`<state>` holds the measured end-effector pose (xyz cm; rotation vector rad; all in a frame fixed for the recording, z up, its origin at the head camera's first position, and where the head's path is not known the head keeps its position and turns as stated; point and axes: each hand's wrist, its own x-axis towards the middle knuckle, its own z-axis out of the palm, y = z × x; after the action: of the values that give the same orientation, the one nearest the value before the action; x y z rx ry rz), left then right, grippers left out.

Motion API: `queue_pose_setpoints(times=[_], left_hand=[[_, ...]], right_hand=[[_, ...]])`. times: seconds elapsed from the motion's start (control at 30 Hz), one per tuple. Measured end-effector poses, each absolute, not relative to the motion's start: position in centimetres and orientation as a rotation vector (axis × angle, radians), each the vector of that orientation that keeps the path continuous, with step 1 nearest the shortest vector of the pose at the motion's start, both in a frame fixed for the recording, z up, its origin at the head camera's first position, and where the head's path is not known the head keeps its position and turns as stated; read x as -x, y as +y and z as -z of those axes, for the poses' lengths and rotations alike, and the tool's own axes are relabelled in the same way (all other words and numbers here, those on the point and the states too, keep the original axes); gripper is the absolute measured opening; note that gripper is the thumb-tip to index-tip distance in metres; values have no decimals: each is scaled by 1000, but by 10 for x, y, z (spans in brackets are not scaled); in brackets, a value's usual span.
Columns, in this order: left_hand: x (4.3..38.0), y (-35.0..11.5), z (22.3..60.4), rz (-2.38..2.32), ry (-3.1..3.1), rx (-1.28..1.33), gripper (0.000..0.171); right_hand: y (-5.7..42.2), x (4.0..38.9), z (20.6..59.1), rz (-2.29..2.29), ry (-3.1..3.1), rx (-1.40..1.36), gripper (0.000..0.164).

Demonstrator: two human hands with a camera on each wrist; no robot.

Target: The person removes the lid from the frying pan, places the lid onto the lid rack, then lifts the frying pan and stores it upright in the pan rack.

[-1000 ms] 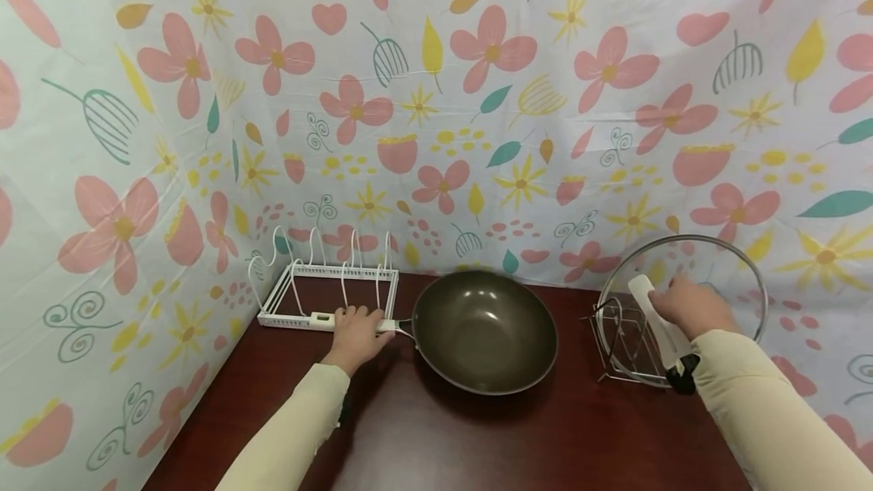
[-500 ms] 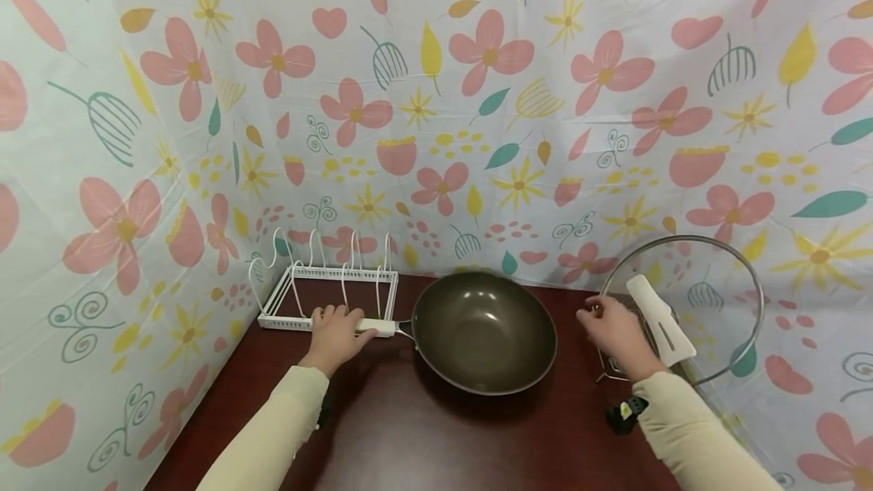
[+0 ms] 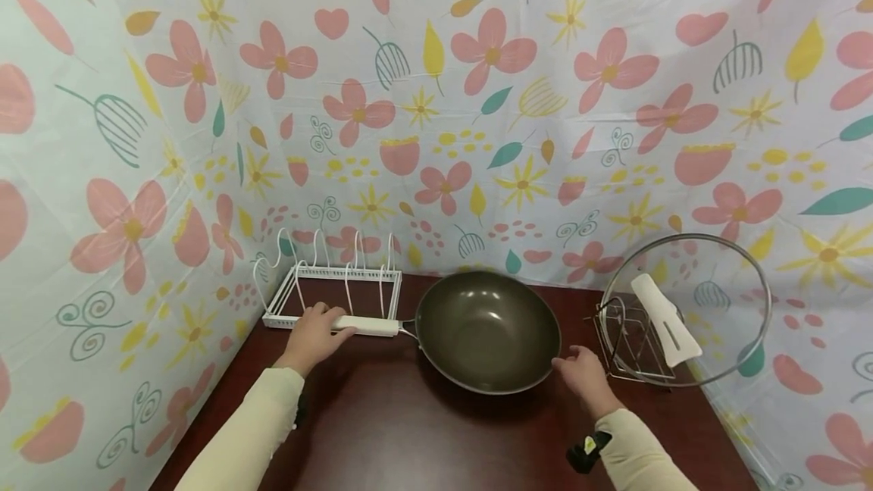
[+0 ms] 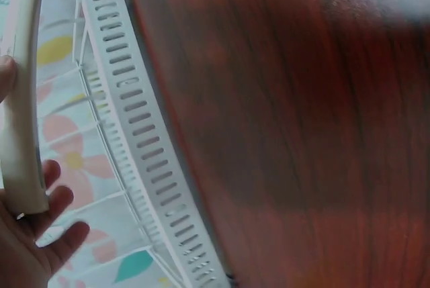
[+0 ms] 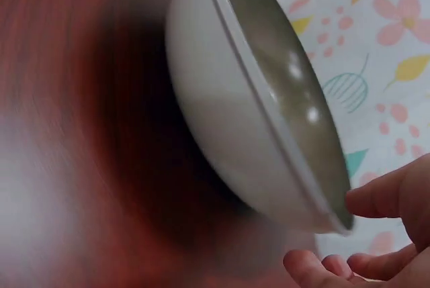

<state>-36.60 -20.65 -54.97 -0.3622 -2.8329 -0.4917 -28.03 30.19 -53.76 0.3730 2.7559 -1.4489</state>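
A dark wok (image 3: 487, 332) with a pale outer wall (image 5: 222, 100) stands on the table, its cream handle (image 3: 368, 326) pointing left across the front of a white wire rack (image 3: 334, 273). My left hand (image 3: 311, 336) holds the end of that handle; in the left wrist view several fingers (image 4: 60, 201) spread loosely past the handle's end. At the wok's right rim is my right hand (image 3: 588, 379). In the right wrist view its thumb (image 5: 376, 197) is right at the rim's edge, with the other fingers apart below it.
On the right, a metal wire stand (image 3: 637, 339) holds an upright glass lid (image 3: 767, 301) and a white slotted spatula (image 3: 664, 317). A flowered curtain (image 3: 436, 82) hangs behind and left of the red-brown table (image 3: 409, 438).
My right hand has let go of the spatula, leaving it on the stand, and moved left to the wok's rim. My left hand has slid left along the handle to its end.
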Motion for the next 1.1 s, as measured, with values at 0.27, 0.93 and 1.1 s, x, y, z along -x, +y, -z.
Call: queue_pose_setpoints(times=[0.27, 0.93, 1.1], left_hand=[[366, -216, 557, 652, -2821, 339, 50], [366, -205, 560, 639, -2749, 348, 45], [364, -202, 561, 623, -2747, 350, 45]], right_hand=[[280, 271, 562, 2152, 2123, -461, 58], [282, 272, 564, 2110, 2167, -517, 61], [281, 278, 567, 2088, 2217, -503, 55]])
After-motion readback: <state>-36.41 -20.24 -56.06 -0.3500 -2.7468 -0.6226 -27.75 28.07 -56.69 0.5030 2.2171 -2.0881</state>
